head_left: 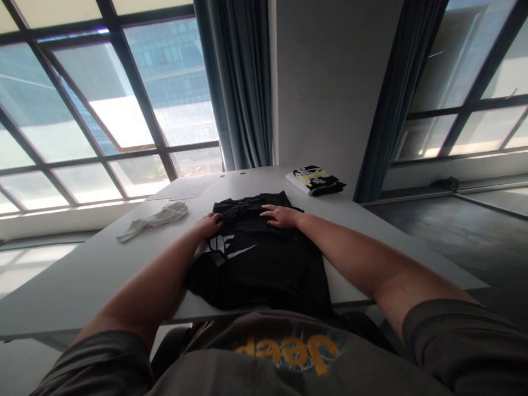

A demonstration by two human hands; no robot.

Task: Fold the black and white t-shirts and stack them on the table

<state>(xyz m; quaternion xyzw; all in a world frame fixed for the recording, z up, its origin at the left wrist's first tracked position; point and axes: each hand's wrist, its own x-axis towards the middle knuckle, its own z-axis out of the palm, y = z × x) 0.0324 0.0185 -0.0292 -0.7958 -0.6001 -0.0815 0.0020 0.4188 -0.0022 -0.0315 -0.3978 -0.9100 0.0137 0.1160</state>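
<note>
So, black tee (264, 264) lay on the table (82, 269), hem over the near edge. R hand (280, 215) was flat, fingers spread, prob pinning the cloth; L hand (210, 224) curled on it, grip unclear.

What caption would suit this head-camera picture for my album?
Left hand and right hand rest on a black T-shirt on a grey table, white cloth at left, folded printed garment beyond.
</note>
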